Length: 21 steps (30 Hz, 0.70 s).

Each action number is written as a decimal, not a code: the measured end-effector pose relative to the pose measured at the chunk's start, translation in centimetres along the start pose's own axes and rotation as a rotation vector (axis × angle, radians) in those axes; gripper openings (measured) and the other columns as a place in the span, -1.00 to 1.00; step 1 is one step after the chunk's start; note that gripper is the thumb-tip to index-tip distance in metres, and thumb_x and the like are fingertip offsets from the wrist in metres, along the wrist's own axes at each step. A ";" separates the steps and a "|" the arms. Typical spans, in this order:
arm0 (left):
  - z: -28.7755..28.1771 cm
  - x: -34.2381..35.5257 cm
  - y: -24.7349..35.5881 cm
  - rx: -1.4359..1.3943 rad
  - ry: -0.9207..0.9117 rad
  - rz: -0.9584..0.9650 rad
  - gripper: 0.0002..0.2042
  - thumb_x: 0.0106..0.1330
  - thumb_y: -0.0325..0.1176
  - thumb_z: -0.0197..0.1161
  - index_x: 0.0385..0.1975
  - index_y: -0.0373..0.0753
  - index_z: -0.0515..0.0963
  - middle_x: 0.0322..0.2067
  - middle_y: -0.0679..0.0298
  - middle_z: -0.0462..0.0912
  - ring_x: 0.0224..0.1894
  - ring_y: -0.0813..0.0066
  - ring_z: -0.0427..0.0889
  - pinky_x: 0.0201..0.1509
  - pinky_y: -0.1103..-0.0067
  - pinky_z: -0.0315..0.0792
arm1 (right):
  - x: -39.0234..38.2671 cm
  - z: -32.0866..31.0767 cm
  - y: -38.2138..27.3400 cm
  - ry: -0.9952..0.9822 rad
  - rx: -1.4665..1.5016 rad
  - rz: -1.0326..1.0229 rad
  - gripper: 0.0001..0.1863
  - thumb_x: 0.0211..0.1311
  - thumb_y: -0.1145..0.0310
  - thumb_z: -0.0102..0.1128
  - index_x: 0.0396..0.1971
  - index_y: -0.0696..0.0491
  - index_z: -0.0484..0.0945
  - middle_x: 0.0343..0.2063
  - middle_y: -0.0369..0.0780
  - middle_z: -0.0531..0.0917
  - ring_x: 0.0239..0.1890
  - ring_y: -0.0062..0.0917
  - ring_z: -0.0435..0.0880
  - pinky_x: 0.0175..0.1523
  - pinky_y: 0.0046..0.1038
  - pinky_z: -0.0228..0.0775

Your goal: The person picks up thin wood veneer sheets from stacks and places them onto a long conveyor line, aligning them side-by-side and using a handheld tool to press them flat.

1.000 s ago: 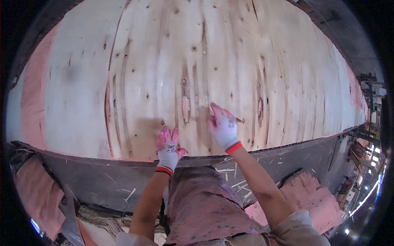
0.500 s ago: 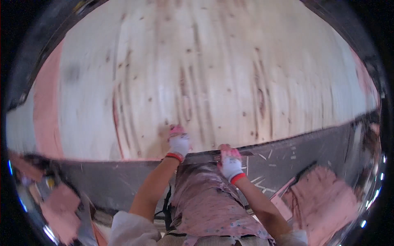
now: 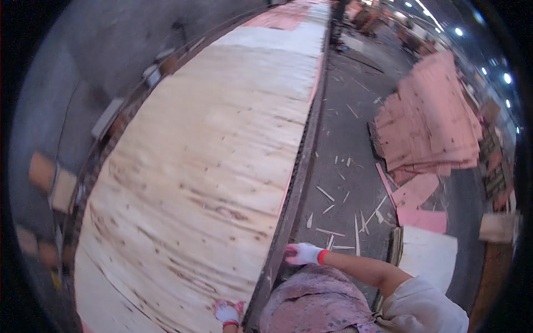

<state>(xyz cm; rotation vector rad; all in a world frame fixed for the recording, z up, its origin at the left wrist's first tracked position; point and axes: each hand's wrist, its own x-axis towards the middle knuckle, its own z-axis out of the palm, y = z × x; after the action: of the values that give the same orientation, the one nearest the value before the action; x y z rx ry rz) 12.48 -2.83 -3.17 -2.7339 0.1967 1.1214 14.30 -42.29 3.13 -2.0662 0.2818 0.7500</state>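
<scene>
A long sheet of pale wood veneer (image 3: pixel 205 166) with dark streaks and knots lies over the work surface. My left hand (image 3: pixel 227 312), in a white glove with pink-stained fingers and a red cuff, rests on its near part with fingers apart. On the dark rail (image 3: pixel 302 183) along the sheet's right side is my right hand (image 3: pixel 304 253), gloved alike. Its fingers are curled at the rail's edge, their tips partly hidden. A pink-stained apron (image 3: pixel 316 299) covers my front, close beside the rail.
Stacked pink veneer sheets (image 3: pixel 427 122) stand at the right, with a pale sheet (image 3: pixel 427 255) nearer me. Thin wood splinters (image 3: pixel 326 193) litter the dark floor (image 3: pixel 350 150). A grey wall (image 3: pixel 122 50) runs along the left. More pink sheet (image 3: pixel 280 16) covers the far end.
My view has swung to look along the work surface, so the sheet now stretches away from me. My left hand stays on the sheet; my right hand stays at the rail, fingers now more curled.
</scene>
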 end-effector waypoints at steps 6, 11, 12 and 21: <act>6.8 5.3 -5.7 -0.005 -0.082 0.017 -0.38 0.13 0.29 -0.05 -0.05 -0.05 0.61 -0.04 0.03 0.60 0.09 0.18 0.54 0.25 0.35 0.31 | -7.9 -2.6 17.4 0.274 -0.067 0.433 -0.35 0.00 -0.10 0.17 0.07 -0.02 0.49 -0.03 -0.04 0.60 0.04 -0.17 0.57 0.12 -0.29 0.39; 9.3 13.3 -7.4 -0.517 -0.139 0.026 -0.49 0.20 0.17 0.00 -0.14 -0.11 0.62 -0.17 0.06 0.65 -0.03 0.14 0.57 0.03 0.25 0.44 | -8.6 1.9 36.6 0.458 0.367 0.585 -0.25 -0.07 0.04 0.27 0.19 0.05 0.40 -0.15 -0.14 0.67 -0.18 -0.44 0.67 -0.17 -0.40 0.52; 6.8 15.2 -4.0 -0.616 -0.136 0.025 -0.50 0.20 0.16 0.00 -0.14 -0.12 0.62 -0.17 0.07 0.65 -0.04 0.14 0.57 0.02 0.25 0.44 | -9.7 2.6 39.3 0.443 0.541 0.686 -0.23 -0.05 0.07 0.28 0.22 0.07 0.36 -0.20 -0.15 0.69 -0.27 -0.52 0.68 -0.29 -0.43 0.52; -17.6 22.6 31.9 -0.898 -0.233 0.343 -0.56 0.23 0.05 0.07 -0.13 -0.18 0.60 -0.20 0.10 0.63 -0.10 0.18 0.57 -0.06 0.27 0.46 | -12.6 -2.0 44.3 0.509 1.050 1.092 -0.48 0.01 -0.08 0.28 -0.27 0.11 0.66 -0.37 -0.17 0.69 -0.33 -0.47 0.63 -0.15 -0.41 0.48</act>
<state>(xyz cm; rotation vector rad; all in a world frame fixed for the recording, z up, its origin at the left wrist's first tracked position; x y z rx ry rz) 34.40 -38.90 -10.47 -3.3420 0.1558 2.0104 -15.19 -70.41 -18.32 -0.9187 1.7486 0.4439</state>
